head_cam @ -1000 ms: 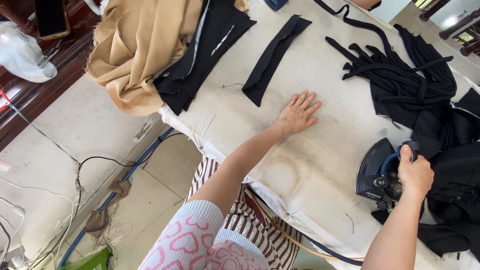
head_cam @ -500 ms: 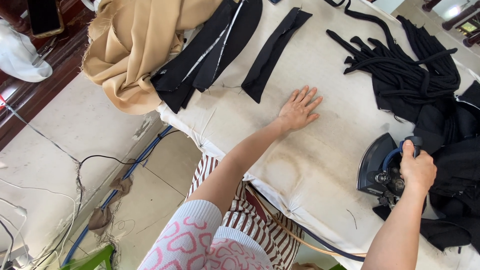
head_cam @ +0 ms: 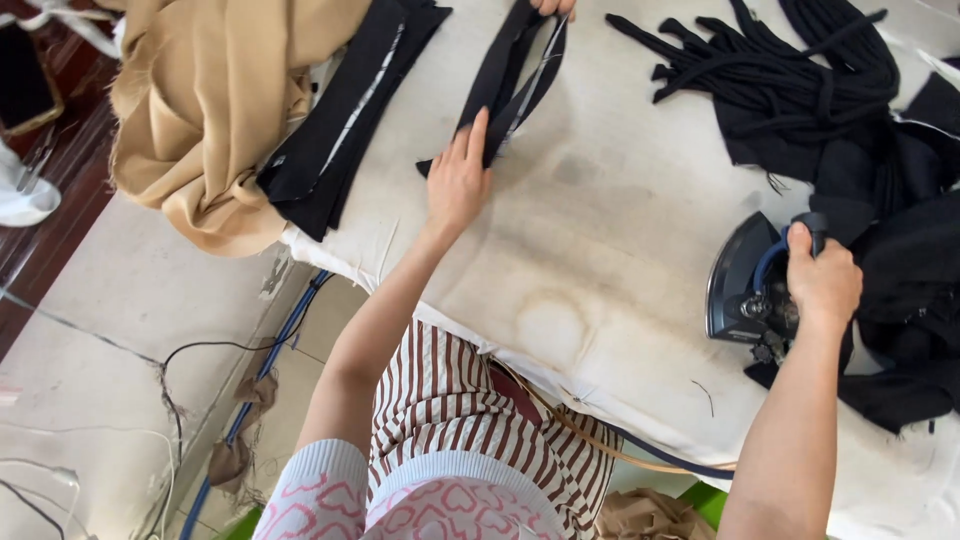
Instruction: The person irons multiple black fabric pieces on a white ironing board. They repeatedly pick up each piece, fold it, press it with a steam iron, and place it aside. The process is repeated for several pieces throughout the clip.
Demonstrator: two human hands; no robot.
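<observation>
Pressing my left hand [head_cam: 458, 183] flat, fingers spread, I pin the near end of a black fabric strip [head_cam: 505, 85] lying toward the worktop's [head_cam: 600, 230] far edge. My right hand [head_cam: 822, 282] is clenched around the handle of the dark steam iron [head_cam: 745, 290] near the right edge, beside piled black cloth [head_cam: 900, 260]. Tan fabric [head_cam: 205, 100] drapes over the left edge.

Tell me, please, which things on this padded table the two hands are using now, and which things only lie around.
In use:
- left hand on the black fabric strip
- right hand gripping the handle of the dark iron

Lying about:
- tan cloth
- folded black pieces beside it
- heap of black cords
- black garments
- another person's fingers at the strip's far end
</observation>
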